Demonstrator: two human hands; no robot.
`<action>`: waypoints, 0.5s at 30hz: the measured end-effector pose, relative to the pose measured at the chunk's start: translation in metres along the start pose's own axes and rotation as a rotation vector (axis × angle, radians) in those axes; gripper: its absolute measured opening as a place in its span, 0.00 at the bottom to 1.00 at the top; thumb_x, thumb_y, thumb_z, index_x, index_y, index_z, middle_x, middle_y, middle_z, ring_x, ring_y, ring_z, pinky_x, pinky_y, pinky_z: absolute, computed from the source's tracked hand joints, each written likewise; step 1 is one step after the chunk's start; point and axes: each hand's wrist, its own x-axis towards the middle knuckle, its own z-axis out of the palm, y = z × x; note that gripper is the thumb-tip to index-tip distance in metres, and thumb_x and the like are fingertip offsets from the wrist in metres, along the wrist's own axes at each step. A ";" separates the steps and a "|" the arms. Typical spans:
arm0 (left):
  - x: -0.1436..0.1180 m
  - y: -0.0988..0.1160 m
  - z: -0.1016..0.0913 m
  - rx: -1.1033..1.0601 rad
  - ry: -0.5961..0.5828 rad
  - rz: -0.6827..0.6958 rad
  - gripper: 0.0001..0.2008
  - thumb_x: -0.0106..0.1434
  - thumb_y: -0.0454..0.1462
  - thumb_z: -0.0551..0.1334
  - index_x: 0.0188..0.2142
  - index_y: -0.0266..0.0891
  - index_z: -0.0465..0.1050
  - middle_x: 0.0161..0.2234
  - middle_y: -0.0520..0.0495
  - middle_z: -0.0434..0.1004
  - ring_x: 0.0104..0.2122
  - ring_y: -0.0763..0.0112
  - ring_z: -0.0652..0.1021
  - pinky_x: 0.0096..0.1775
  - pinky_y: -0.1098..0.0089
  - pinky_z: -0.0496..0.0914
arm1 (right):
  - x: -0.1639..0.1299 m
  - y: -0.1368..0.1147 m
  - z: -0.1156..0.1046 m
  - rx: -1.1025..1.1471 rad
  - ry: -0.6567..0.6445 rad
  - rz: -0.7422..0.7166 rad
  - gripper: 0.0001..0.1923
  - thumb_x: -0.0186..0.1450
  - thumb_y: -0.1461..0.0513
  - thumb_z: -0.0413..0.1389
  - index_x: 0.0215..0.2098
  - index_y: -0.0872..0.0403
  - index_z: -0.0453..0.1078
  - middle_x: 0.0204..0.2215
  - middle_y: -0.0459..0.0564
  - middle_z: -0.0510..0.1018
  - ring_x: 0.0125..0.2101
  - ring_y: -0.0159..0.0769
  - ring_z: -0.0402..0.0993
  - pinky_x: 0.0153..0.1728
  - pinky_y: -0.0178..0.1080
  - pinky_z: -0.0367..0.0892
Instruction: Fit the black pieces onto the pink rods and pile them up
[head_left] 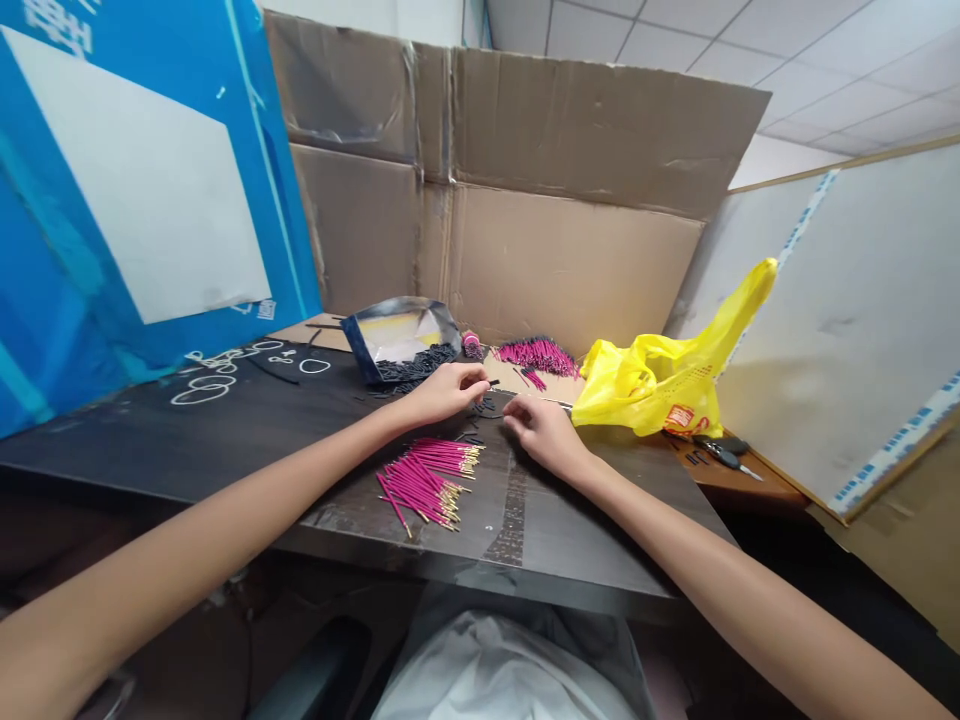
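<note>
My left hand (448,388) rests on the dark table (225,430), its fingers pinched on a small black piece near several loose black pieces (480,408). My right hand (541,430) lies close beside it, fingers curled around a thin pin that points toward the yellow bag. A loose pile of pink pins with gold tips (429,480) lies just in front of both hands. A second heap of pink pins (536,355) sits farther back. An open foil bag (401,338) spills small black sleeves onto the table.
A yellow plastic bag (664,385) lies right of the hands, with keys (724,452) beside it. Cardboard walls (525,200) stand behind, a blue box (135,190) at the left, a white board (847,320) at the right. White rings (217,375) lie at the back left.
</note>
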 end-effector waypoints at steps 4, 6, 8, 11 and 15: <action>-0.002 -0.002 -0.002 0.006 -0.043 0.020 0.14 0.64 0.44 0.58 0.31 0.36 0.73 0.27 0.50 0.73 0.29 0.69 0.70 0.33 0.70 0.62 | -0.004 -0.011 0.001 0.049 -0.070 -0.081 0.07 0.66 0.68 0.58 0.40 0.52 0.75 0.37 0.48 0.82 0.38 0.37 0.77 0.43 0.38 0.69; -0.002 -0.003 -0.001 0.003 -0.092 0.049 0.14 0.64 0.44 0.58 0.31 0.35 0.74 0.27 0.50 0.73 0.29 0.70 0.70 0.33 0.70 0.61 | -0.006 -0.018 0.001 0.044 -0.089 -0.112 0.07 0.67 0.68 0.57 0.40 0.51 0.75 0.37 0.48 0.82 0.38 0.37 0.77 0.43 0.38 0.68; -0.002 -0.004 0.001 0.018 -0.124 0.072 0.14 0.64 0.44 0.58 0.31 0.35 0.74 0.27 0.50 0.73 0.29 0.70 0.70 0.33 0.70 0.61 | -0.009 -0.025 0.001 -0.005 -0.095 -0.127 0.06 0.68 0.67 0.56 0.39 0.51 0.73 0.37 0.48 0.81 0.38 0.37 0.76 0.43 0.38 0.68; -0.001 -0.008 0.005 0.043 -0.133 0.084 0.15 0.65 0.44 0.58 0.32 0.35 0.76 0.28 0.49 0.75 0.30 0.69 0.71 0.34 0.70 0.62 | -0.010 -0.031 0.001 -0.136 -0.091 -0.123 0.04 0.68 0.65 0.56 0.39 0.51 0.71 0.37 0.49 0.80 0.39 0.39 0.74 0.43 0.38 0.66; 0.001 -0.011 0.008 0.030 -0.088 0.096 0.15 0.64 0.45 0.60 0.34 0.34 0.78 0.31 0.47 0.76 0.32 0.68 0.72 0.35 0.70 0.63 | -0.009 -0.025 0.000 -0.284 -0.096 -0.089 0.02 0.68 0.64 0.56 0.35 0.52 0.70 0.37 0.51 0.79 0.41 0.41 0.73 0.42 0.40 0.65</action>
